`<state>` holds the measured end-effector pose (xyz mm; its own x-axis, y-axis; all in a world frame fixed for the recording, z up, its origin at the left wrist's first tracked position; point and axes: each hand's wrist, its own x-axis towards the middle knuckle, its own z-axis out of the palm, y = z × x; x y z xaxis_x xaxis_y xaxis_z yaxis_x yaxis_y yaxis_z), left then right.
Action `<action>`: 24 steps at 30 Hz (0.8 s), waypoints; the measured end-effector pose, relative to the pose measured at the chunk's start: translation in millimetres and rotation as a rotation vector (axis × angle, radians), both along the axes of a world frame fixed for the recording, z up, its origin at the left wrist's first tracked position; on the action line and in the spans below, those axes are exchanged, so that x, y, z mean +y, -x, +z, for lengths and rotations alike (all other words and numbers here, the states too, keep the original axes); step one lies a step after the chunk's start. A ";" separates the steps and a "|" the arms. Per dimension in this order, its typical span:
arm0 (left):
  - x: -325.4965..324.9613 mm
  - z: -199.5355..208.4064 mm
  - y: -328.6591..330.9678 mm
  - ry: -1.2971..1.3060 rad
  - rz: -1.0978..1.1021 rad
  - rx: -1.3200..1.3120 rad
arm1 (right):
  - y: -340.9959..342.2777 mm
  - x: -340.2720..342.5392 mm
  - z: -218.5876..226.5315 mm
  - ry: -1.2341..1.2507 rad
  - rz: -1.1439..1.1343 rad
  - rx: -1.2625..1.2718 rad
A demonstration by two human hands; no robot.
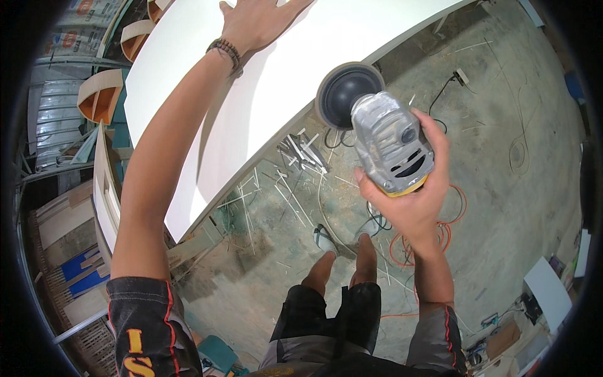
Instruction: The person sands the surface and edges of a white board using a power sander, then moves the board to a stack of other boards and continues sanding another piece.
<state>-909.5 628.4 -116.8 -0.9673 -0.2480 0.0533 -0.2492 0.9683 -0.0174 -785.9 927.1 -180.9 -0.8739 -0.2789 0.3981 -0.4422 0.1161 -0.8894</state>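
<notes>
A greenish-grey concrete floor point(502, 207) spreads below and to the right of the large white panel point(295, 75), which is broad, smooth and curved along its right-hand edge. To the left of the panel stand several curved wooden pieces point(100, 94), with open, orange-brown insides. Well below and to the right of the panel, an orange cord point(465, 202) lies on the floor in loose loops. At the panel's right-hand edge is the power tool point(391, 141), a silvery-grey body with a round dark pad point(344, 95) at its front; the pad overlaps the edge in view, though whether it touches the panel I cannot tell. The right hand point(413, 204) holds the tool just off that same edge, its thumb on one side and its fingers clamped round the other. The left hand point(260, 26) lies on the panel's upper part, the visible digits spread apart, their ends partly cut off by the upper border. Thin white strips point(308, 154) lie scattered below the panel's edge. A dark beaded bracelet point(226, 50) circles the left wrist, above the panel's surface.
</notes>
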 end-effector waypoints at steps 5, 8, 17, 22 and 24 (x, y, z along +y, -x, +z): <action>6.8 -1.4 4.0 -0.007 -0.007 0.021 | 22.2 13.1 -3.5 0.022 -0.040 -0.046; 7.7 -1.3 4.1 -0.014 -0.013 0.025 | 36.2 18.9 -6.7 0.040 -0.074 -0.034; 4.7 -2.2 4.7 -0.003 0.028 0.009 | 54.6 28.3 -0.4 0.137 -0.139 -0.233; 3.3 -3.8 4.5 -0.019 0.009 0.039 | 25.4 22.0 -8.7 -0.033 -0.028 0.010; 0.6 -5.3 5.4 -0.012 -0.010 0.061 | 8.4 13.5 -3.8 -0.033 0.036 -0.012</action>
